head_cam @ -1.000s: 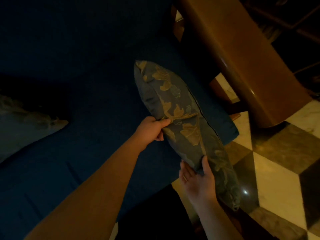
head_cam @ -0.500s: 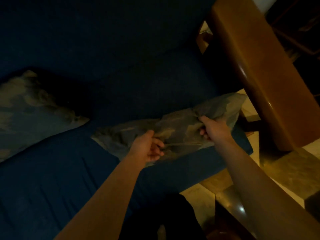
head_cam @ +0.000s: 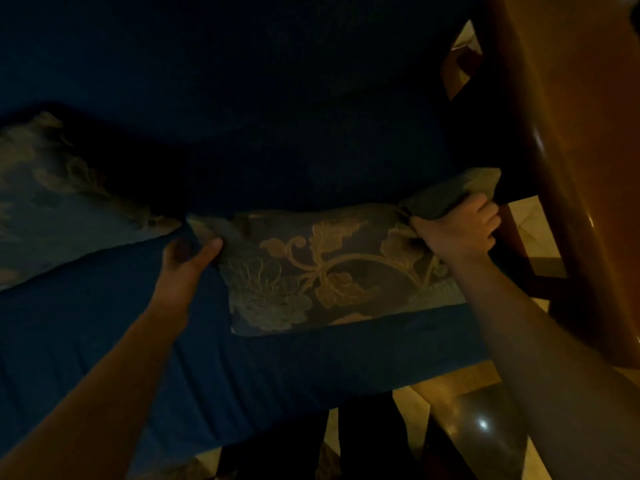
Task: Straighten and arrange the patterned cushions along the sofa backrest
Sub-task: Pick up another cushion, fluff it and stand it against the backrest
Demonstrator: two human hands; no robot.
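I have the cushion (head_cam: 322, 271) lying flat on the seat, just short of the backrest (head_cam: 242, 81), long axis across me, left hand (head_cam: 187, 258) and right hand (head_cam: 457, 226) each clenched on an upper corner.

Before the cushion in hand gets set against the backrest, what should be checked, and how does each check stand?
1. Left hand grips the held cushion at its left corner: ok.
2. Right hand grips its right corner: ok.
3. Patterned face towards the camera: ok.
4. Cushion upright against the backrest: not ok, it lies near the seat's front edge.
5. Gap from the second cushion: cannot tell, the corners look close.
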